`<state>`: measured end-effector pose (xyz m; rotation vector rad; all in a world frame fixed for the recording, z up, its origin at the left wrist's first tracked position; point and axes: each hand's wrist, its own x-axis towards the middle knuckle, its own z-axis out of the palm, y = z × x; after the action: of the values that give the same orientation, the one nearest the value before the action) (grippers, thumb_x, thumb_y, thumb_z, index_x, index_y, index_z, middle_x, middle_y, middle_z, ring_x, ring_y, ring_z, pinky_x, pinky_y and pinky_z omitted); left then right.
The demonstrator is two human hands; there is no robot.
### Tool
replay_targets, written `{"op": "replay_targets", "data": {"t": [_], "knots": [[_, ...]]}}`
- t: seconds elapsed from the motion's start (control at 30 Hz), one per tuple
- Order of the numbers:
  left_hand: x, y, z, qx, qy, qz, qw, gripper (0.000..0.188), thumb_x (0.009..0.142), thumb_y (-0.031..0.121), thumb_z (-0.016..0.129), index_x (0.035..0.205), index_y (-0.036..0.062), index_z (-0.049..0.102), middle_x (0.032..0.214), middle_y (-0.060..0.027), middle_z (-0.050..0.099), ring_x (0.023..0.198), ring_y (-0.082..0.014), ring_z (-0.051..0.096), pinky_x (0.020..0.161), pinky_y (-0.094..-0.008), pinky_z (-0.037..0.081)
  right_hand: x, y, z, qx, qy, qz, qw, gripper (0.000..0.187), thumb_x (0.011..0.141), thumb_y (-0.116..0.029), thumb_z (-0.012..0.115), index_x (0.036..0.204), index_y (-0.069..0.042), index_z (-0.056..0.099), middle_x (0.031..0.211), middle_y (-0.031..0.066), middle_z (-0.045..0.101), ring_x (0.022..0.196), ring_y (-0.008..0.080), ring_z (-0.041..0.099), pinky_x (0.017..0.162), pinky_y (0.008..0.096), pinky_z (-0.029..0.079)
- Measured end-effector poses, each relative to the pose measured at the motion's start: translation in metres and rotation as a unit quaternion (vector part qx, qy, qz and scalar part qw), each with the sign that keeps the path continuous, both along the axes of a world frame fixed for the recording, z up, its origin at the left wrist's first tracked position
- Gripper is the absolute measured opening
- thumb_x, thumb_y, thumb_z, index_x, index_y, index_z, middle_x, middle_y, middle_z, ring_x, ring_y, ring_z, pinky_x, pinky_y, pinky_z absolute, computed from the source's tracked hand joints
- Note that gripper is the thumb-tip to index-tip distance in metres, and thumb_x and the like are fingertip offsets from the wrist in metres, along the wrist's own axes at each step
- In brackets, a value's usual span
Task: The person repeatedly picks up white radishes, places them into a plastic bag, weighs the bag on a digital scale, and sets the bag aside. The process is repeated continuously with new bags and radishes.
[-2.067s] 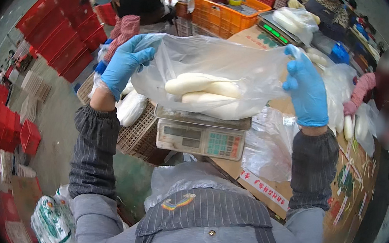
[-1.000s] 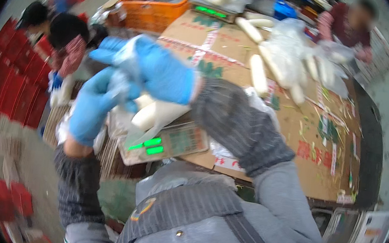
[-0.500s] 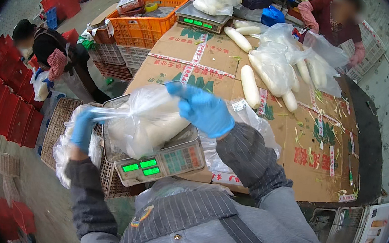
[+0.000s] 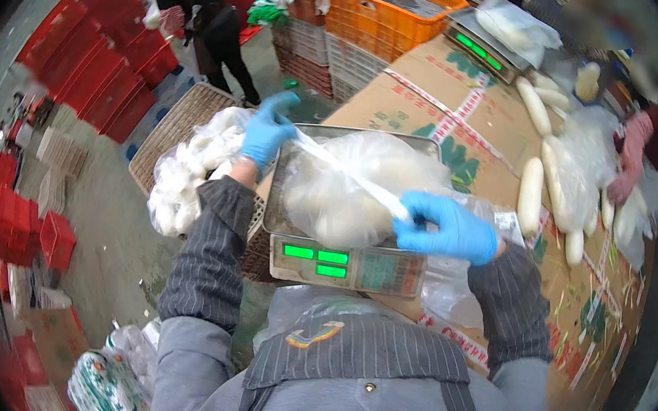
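A clear plastic bag (image 4: pixel 337 202) of white radishes rests on the metal pan of a digital scale (image 4: pixel 280 269) in front of me. My left hand (image 4: pixel 268 132), in a blue glove, pinches one end of the bag's mouth beyond the pan's left side. At the right, my right hand (image 4: pixel 449 228), gloved alike, grips the other end. Between them the plastic is pulled into a taut white strip across the top of the bag. Green digits glow on the scale's display.
Loose white radishes (image 4: pixel 529 196) and another bag of them (image 4: pixel 572 165) lie on the cardboard-covered table (image 4: pixel 407 104). Left of the scale, bagged white produce (image 4: pixel 179 187) sits on a wicker-like crate (image 4: pixel 169 132). Beyond stand an orange crate (image 4: pixel 385 15), red crates (image 4: pixel 93 53) and two people.
My view has swung left. My hands have drawn farther apart, and the bag's gathered neck is now stretched into a long strip between them. The bag stays on the scale.
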<state>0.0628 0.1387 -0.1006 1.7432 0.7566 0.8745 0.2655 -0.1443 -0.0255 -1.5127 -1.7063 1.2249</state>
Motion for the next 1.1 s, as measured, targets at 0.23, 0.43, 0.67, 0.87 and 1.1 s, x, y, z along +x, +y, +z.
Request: {"op": "replay_targets", "data": {"t": [0.23,0.43,0.67,0.87,1.1], "knots": [[0.039,-0.106,0.038,0.178,0.067,-0.358,0.914,0.074,0.072,0.031,0.077,0.134,0.0082,0.043,0.128,-0.0134,0.051,0.118,-0.0239,0.048,0.100,-0.0371,0.037,0.010,0.001,0.018,0.173,0.214,-0.153,0.949,0.031,0.081,-0.018,0.066,0.106,-0.002,0.060,0.109,0.0049,0.054,0.099,0.0141,0.052,0.086,0.0284,0.042],[0.038,-0.026,0.064,0.131,-0.071,-0.218,0.965,0.023,0.086,0.013,0.059,0.104,0.0020,0.066,0.092,-0.0109,0.067,0.080,-0.0204,0.064,0.070,-0.0325,0.051,0.052,-0.018,0.034,0.293,0.097,-0.330,0.892,0.043,0.089,-0.021,0.059,0.126,0.001,0.051,0.129,0.0110,0.054,0.098,0.0157,0.056,0.090,0.0302,0.044],[-0.045,0.085,0.117,0.377,0.079,-0.008,0.923,0.026,0.092,0.014,0.050,0.109,-0.0023,0.061,0.103,-0.0133,0.064,0.082,-0.0229,0.063,0.070,-0.0340,0.053,0.151,-0.193,0.002,0.193,0.003,-0.653,0.733,0.033,0.092,-0.021,0.056,0.121,-0.007,0.058,0.118,0.0039,0.060,0.098,0.0113,0.056,0.085,0.0265,0.044],[-0.199,0.246,-0.066,0.131,0.312,0.094,0.936,0.026,0.083,0.001,0.053,0.106,-0.0039,0.065,0.102,-0.0078,0.068,0.088,-0.0164,0.064,0.076,-0.0266,0.051,0.163,-0.280,-0.048,0.113,-0.039,-0.762,0.636,0.034,0.092,-0.024,0.057,0.123,-0.011,0.058,0.119,0.0016,0.059,0.103,0.0119,0.056,0.087,0.0269,0.043],[-0.244,0.173,-0.133,-0.049,0.183,0.077,0.979,0.059,0.079,-0.006,0.055,0.136,0.0011,0.043,0.137,-0.0122,0.045,0.119,-0.0225,0.048,0.098,-0.0320,0.039,0.161,-0.288,-0.109,0.095,-0.101,-0.699,0.701,0.027,0.088,-0.008,0.060,0.114,-0.003,0.062,0.107,0.0025,0.063,0.092,0.0119,0.057,0.084,0.0265,0.046]]}}
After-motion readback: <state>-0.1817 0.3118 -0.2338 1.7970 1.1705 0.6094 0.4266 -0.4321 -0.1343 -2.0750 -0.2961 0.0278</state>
